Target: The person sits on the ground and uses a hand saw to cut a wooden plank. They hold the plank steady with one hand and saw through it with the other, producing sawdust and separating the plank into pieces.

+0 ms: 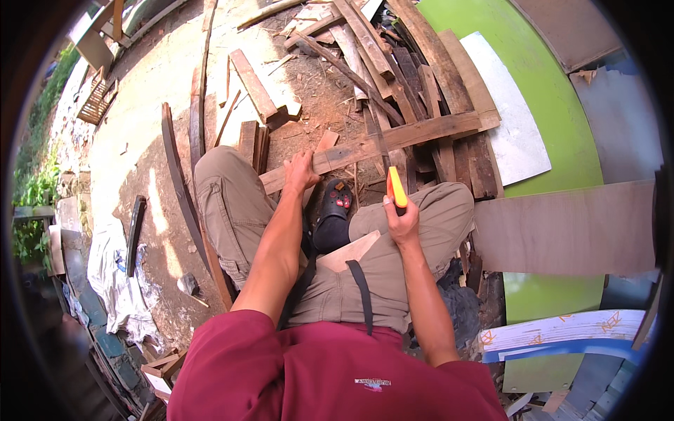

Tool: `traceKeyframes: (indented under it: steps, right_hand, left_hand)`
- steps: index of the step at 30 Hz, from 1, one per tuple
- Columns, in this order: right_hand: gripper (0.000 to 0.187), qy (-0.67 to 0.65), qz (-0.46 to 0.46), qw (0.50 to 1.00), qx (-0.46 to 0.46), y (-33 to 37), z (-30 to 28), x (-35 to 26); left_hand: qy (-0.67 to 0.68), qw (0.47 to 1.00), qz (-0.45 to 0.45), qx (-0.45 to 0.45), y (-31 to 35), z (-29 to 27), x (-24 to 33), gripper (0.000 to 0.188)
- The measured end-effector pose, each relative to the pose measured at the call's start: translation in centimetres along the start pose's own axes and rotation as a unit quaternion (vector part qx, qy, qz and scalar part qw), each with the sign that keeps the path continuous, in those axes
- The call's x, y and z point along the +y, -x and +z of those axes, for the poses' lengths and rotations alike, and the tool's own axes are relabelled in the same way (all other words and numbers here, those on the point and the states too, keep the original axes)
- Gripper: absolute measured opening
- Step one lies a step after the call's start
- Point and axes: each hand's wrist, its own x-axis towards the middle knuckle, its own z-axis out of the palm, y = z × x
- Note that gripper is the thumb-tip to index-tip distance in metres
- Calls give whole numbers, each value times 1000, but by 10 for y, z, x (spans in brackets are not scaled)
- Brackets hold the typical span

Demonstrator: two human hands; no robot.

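Observation:
A long wooden plank (428,131) lies across in front of my legs, sloping from my left knee up toward the right. My left hand (300,170) grips its near left part, the fingers over the wood. In my right hand (402,219) is a handsaw with a yellow and black handle (397,185). Its narrow blade (382,144) points away from me and crosses the plank about midway; how deep it sits in the wood I cannot tell. My foot in a dark clog (338,198) rests just below the plank, between the two hands.
Heaped timber (400,77) lies beyond and under the plank's right end. Several blocks (253,84) lie on the dirt ahead. A long dark strip (184,175) runs beside my left knee. Green and white boards (505,112) stretch along the right; a white cloth (116,274) lies left.

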Motion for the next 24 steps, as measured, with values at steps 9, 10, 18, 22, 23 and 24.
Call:
traceKeyframes:
  steps: [9,10,18,22,23,24]
  right_hand:
    - [23,-2,8,1000,6,-3,1,1]
    - [22,1,3,1000,7,-2,2,1]
    - [23,-59,34,994,83,4,1,10]
    - [23,-149,86,980,99,14,-7,13]
    - [23,-141,75,981,108,16,-8,13]
    - [23,-133,64,982,116,18,-8,13]
  left_hand:
    - [-42,993,-43,-103,-15,1,4,86]
    - [-58,993,-41,-93,-12,3,3,93]
    - [-64,991,118,2,-15,29,47,108]
    - [-31,999,43,-12,-21,36,88,89]
    - [-38,999,24,-14,-27,38,94,83]
    - [-44,999,5,-16,-32,39,99,78]
